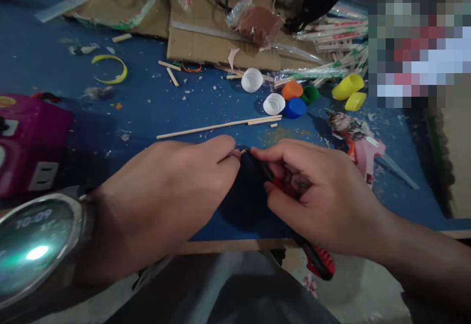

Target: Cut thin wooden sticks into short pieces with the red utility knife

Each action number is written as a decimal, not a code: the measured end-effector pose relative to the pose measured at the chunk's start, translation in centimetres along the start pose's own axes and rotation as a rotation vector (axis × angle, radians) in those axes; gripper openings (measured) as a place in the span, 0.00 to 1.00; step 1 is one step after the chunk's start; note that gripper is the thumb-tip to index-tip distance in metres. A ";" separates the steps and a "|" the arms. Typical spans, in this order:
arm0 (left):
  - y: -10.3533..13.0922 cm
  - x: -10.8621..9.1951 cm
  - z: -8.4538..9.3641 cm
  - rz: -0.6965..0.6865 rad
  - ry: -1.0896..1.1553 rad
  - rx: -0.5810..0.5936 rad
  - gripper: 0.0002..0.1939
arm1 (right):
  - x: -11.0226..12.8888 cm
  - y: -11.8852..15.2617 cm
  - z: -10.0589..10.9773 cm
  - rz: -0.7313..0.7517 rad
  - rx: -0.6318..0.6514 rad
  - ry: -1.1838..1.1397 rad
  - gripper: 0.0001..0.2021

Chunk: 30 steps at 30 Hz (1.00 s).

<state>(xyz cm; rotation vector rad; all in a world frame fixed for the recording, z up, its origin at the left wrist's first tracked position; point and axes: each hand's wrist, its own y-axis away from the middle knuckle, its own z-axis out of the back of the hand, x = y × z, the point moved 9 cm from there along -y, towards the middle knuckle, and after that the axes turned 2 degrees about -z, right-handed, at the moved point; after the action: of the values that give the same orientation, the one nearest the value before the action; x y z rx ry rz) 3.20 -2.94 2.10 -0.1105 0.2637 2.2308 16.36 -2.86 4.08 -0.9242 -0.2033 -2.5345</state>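
Note:
My left hand point(176, 181) is closed, its fingertips pinching a thin wooden stick point(243, 152). Only the stick's short pale end shows; the rest is hidden by the fingers. My right hand point(320, 191) wraps around a red-and-black utility knife point(319, 260), whose handle slants down past the table's front edge. The knife's dark front end sits right at the stick's tip, and whether they touch I cannot tell. Just beyond both hands lie a long wooden stick point(206, 128), a shorter one point(263, 121) alongside its right end, and a tiny cut piece point(274, 125).
White bottle caps point(252, 80) and coloured ones, including a blue cap point(295, 108), lie ahead. A pink glue gun point(364, 154) rests at right. Cardboard point(221, 44) and wrapped chopsticks point(334, 39) cover the back. A magenta box point(33, 142) stands left on the blue table point(140, 103).

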 end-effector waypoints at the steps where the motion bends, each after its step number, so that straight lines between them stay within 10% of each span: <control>1: 0.0 0.0 -0.1 0.002 0.000 0.006 0.16 | 0.0 0.0 0.0 0.001 -0.002 0.001 0.13; 30: 0.3 -0.1 -0.3 -0.007 -0.039 -0.065 0.18 | -0.7 -0.7 0.8 -0.041 -0.089 0.035 0.17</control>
<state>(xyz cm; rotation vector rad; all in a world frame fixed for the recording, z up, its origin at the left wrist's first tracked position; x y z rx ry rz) 3.05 -3.25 1.90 -0.1027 0.1690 2.2322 16.96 -1.74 4.26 -0.9171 -0.1005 -2.6139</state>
